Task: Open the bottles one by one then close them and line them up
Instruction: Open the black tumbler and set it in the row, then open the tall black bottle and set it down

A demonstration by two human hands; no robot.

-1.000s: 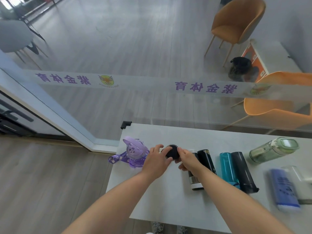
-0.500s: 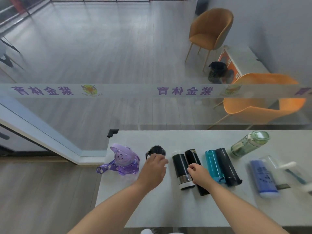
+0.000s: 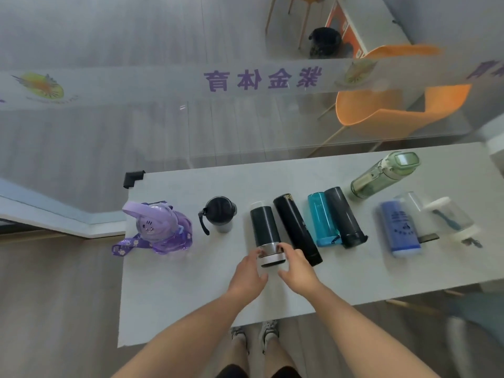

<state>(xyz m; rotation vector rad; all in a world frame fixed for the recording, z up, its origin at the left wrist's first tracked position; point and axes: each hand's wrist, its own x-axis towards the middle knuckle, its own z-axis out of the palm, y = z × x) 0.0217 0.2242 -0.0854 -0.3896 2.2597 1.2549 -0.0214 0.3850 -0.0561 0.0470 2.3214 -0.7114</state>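
Two hands are closing on one bottle, and that is where your trouble could start. Your left hand [image 3: 249, 274] and right hand [image 3: 296, 268] flank the silver-banded near end of the dark flask [image 3: 266, 231], which lies on its side on the white table [image 3: 169, 290]; the fingers look spread and curled toward it, touching or nearly so, not yet clamped. Because it lies flat and round, a one-sided nudge would likely roll it into the tall black bottle [image 3: 296, 227] just beside it, and that one could push on toward the teal bottle [image 3: 321, 219] and the charcoal bottle [image 3: 345, 216], which lie touching. On the other side, the black tumbler [image 3: 219, 215] and the purple kids' bottle [image 3: 161, 230] stand upright near the table's left edge, so a wide elbow swing could topple them. Grip both sides before lifting, since the polished band may slip.
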